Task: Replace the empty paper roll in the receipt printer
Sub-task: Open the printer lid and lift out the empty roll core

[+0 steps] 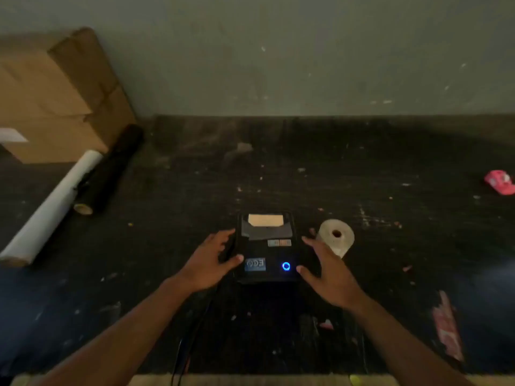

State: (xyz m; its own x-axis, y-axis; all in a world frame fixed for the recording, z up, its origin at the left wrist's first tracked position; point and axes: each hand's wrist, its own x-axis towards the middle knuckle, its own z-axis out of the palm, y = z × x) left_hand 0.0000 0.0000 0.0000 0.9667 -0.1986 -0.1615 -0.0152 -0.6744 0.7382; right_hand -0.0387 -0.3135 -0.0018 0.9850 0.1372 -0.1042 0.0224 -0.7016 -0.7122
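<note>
left hand (pixel 207 264), right hand (pixel 327 273), fingers spread

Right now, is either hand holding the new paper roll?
No: the paper roll sits on the table beside the printer, both hands open.

The receipt printer (pixel 266 246) bears a blue label, its lettering unreadable.

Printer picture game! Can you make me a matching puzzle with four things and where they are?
Things:
1. paper roll
2. cardboard box
3. pink thing
4. blue light

Places:
A. far right of the table
B. on the receipt printer
C. back left, against the wall
D. just right of the printer

Pairs: 1-D, 2-C, 3-A, 4-B
</note>
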